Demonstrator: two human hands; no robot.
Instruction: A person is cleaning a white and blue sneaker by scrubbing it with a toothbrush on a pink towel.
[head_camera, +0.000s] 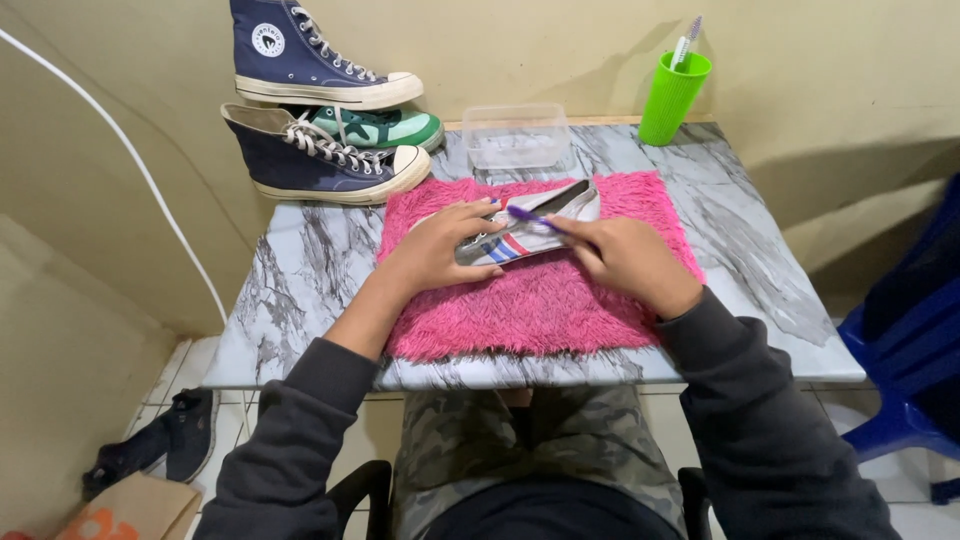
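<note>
A grey sneaker (535, 232) with red and blue side stripes lies on its side in the upper middle of a shaggy pink mat (530, 300), which covers the centre of the marble-patterned worktop (300, 290). The left hand (440, 248) rests on the sneaker's near end, fingers spread and pressing down on it, while the right hand (625, 258) sits just beside the shoe on its right, fingers closed around a purple toothbrush (530, 217) whose head lies against the shoe's upper. Both hands are over the mat, well inside the worktop's edges. Behind the mat, a clear plastic tub (516, 135) stands just beyond its far edge, and a green ribbed cup (672, 98) holding brushes stands at the back near the wall. The back left corner is crowded: a navy high-top shoe (320, 150) lies next to the mat's corner, a green sneaker (385, 127) sits behind it, and a second navy high-top (300, 55) is stacked on top. Bare marble is open to the left of the mat and in a wider stretch to its right, where a blue plastic chair (900, 350) stands beside the worktop.
</note>
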